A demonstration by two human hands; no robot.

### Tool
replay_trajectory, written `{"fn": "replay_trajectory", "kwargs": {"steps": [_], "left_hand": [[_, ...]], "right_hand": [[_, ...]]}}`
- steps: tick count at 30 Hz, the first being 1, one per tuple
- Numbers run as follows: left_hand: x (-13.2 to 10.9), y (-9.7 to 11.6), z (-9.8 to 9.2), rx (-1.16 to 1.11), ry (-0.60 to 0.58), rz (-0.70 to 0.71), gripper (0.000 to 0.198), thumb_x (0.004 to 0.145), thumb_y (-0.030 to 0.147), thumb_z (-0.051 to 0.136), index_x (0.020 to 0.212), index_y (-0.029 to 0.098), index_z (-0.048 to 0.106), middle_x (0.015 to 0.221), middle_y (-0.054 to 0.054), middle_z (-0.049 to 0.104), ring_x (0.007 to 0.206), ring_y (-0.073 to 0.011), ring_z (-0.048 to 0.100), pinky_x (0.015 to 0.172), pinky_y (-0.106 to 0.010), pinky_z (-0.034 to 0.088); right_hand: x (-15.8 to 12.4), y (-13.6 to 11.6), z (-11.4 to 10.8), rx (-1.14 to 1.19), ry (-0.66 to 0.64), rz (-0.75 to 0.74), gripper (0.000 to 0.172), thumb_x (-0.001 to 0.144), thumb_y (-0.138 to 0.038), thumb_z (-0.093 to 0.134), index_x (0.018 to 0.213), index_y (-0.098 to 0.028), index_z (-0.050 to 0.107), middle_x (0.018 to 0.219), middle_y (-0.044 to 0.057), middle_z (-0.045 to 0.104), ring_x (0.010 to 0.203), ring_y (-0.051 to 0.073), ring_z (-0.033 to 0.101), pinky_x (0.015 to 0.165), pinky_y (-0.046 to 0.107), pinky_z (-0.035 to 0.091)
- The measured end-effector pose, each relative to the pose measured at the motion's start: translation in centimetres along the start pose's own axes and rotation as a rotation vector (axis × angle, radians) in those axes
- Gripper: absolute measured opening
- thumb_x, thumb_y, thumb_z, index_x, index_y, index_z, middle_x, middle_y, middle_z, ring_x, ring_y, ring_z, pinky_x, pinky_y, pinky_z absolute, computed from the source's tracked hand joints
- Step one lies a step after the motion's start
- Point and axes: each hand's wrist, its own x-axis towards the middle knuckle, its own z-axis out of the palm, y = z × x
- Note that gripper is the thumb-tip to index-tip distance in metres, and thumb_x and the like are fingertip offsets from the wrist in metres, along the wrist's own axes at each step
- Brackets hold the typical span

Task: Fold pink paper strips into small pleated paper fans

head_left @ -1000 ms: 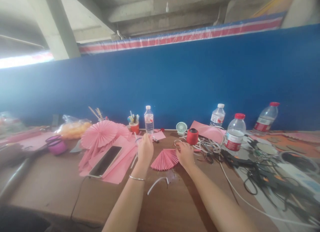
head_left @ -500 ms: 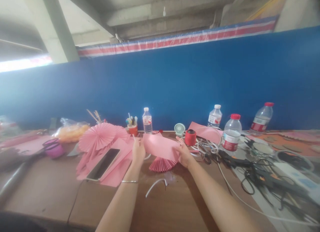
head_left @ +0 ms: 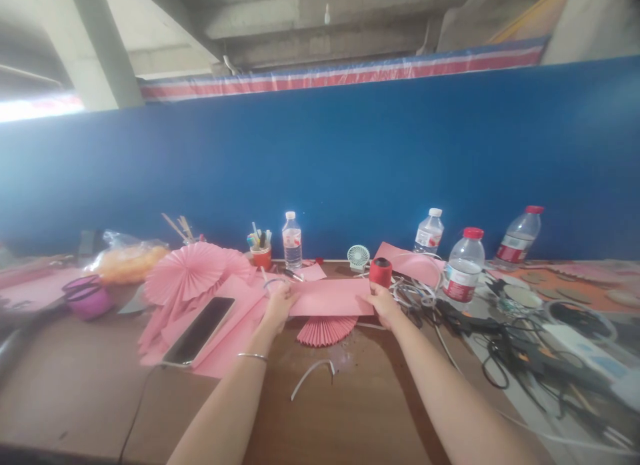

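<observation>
A flat strip of pink paper (head_left: pixel 330 297) is stretched level between my two hands. My left hand (head_left: pixel 279 306) pinches its left end, and a thin pale strip (head_left: pixel 266 280) sticks up beside those fingers. At the right end, my right hand (head_left: pixel 384 303) is closed on the paper's edge, close to a red cylinder (head_left: pixel 381 273). Behind and below the sheet, a pleated pink paper fan (head_left: pixel 327 331) lies on the table, its upper part hidden. Nearer to me rests a curved white strip (head_left: pixel 313 375).
On the left, a phone (head_left: pixel 200 330) lies on pink sheets beside pleated paper rosettes (head_left: pixel 185 271). A pen cup (head_left: pixel 261 257), a water bottle (head_left: pixel 292 241) and a small fan (head_left: pixel 358 257) stand behind. Tangled cables (head_left: pixel 520 348) and bottles (head_left: pixel 464 268) crowd the right.
The pink paper has gone from tilted to level and straight. My right hand has moved right, and my left hand still grips the other end. The view has shifted slightly.
</observation>
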Motion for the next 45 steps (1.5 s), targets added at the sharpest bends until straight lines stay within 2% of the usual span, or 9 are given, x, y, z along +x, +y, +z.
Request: {"fn": "replay_trajectory", "kwargs": {"steps": [7, 14, 19, 23, 25, 28, 33, 39, 45], "left_hand": [[0.5, -0.6, -0.7, -0.092, -0.273, -0.127, 0.024, 0.054, 0.015, 0.064, 0.078, 0.013, 0.063, 0.086, -0.008, 0.065, 0.082, -0.0208, 0.059, 0.075, -0.031, 0.045], [-0.7, 2.8, -2.2, -0.183, -0.527, -0.399, 0.033, 0.065, 0.036, 0.052, 0.087, 0.013, 0.059, 0.095, -0.013, 0.063, 0.066, -0.0220, 0.061, 0.055, -0.031, 0.045], [-2.9, 4.5, -0.5, -0.262, -0.932, -0.671, 0.058, 0.075, 0.060, 0.042, 0.095, 0.008, 0.058, 0.091, -0.014, 0.062, 0.068, -0.0168, 0.058, 0.057, -0.025, 0.044], [-5.0, 5.4, 1.5, -0.131, -1.058, -0.574, 0.042, 0.070, 0.040, 0.064, 0.099, 0.010, 0.060, 0.094, -0.012, 0.063, 0.081, -0.0195, 0.059, 0.072, -0.028, 0.044], [-5.6, 5.9, 2.4, -0.082, -1.027, -0.486, 0.043, 0.066, 0.031, 0.069, 0.102, 0.011, 0.059, 0.096, -0.011, 0.063, 0.082, -0.0201, 0.059, 0.073, -0.029, 0.044], [-5.9, 6.7, 3.7, -0.007, -0.774, -0.370, 0.049, 0.065, 0.030, 0.070, 0.109, 0.013, 0.056, 0.100, -0.010, 0.062, 0.086, -0.0218, 0.059, 0.072, -0.029, 0.045], [-4.2, 9.6, 5.3, 0.113, -0.399, -0.082, 0.046, 0.068, 0.030, 0.066, 0.111, 0.018, 0.054, 0.099, -0.008, 0.063, 0.086, -0.0210, 0.059, 0.071, -0.029, 0.045], [-2.4, 16.5, 5.6, 0.009, -0.528, 0.011, 0.034, 0.076, 0.040, 0.056, 0.093, 0.012, 0.061, 0.081, -0.007, 0.063, 0.067, -0.0153, 0.057, 0.060, -0.024, 0.043], [-3.8, 17.9, 7.8, -0.203, -0.429, 0.098, 0.025, 0.082, 0.034, 0.049, 0.093, 0.014, 0.059, 0.081, -0.004, 0.061, 0.069, -0.0122, 0.056, 0.061, -0.020, 0.042]], "right_hand": [[0.1, -0.4, -0.7, -0.008, -0.025, 0.033, 0.022, 0.053, -0.022, 0.072, 0.072, -0.015, 0.066, 0.082, 0.006, 0.066, 0.076, 0.020, 0.060, 0.067, 0.030, 0.045], [-0.6, -2.0, 0.3, 0.054, -0.092, 0.042, 0.005, 0.054, -0.018, 0.063, 0.052, -0.016, 0.059, 0.092, 0.005, 0.062, 0.071, 0.017, 0.057, 0.054, 0.024, 0.040], [-1.5, -4.3, 3.1, 0.023, -0.269, 0.061, 0.008, 0.054, -0.014, 0.062, 0.048, -0.015, 0.056, 0.086, 0.004, 0.061, 0.062, 0.014, 0.054, 0.051, 0.023, 0.039], [-1.3, -5.7, 5.5, -0.122, -0.373, 0.040, 0.007, 0.053, -0.011, 0.066, 0.058, -0.014, 0.064, 0.080, 0.005, 0.061, 0.068, 0.016, 0.055, 0.057, 0.024, 0.041], [-0.9, -6.3, 6.5, -0.166, -0.293, -0.024, 0.022, 0.056, -0.015, 0.067, 0.078, -0.017, 0.066, 0.082, 0.003, 0.060, 0.071, 0.015, 0.054, 0.060, 0.024, 0.042], [-0.2, -7.2, 7.9, -0.053, -0.114, -0.061, 0.044, 0.061, -0.024, 0.066, 0.104, -0.023, 0.056, 0.084, 0.000, 0.057, 0.069, 0.013, 0.055, 0.058, 0.022, 0.043], [0.5, -9.8, 10.1, -0.049, -0.066, -0.134, 0.033, 0.068, -0.037, 0.062, 0.093, -0.017, 0.056, 0.074, 0.001, 0.058, 0.058, 0.013, 0.053, 0.051, 0.023, 0.041], [-0.7, -14.3, 11.2, -0.349, 0.035, -0.324, 0.029, 0.073, -0.044, 0.056, 0.077, -0.016, 0.062, 0.068, 0.001, 0.062, 0.059, 0.016, 0.054, 0.048, 0.023, 0.037], [-2.5, -16.9, 11.3, -0.452, 0.250, -0.492, 0.019, 0.074, -0.036, 0.057, 0.078, -0.018, 0.058, 0.074, 0.001, 0.061, 0.064, 0.015, 0.054, 0.055, 0.023, 0.039]]}}
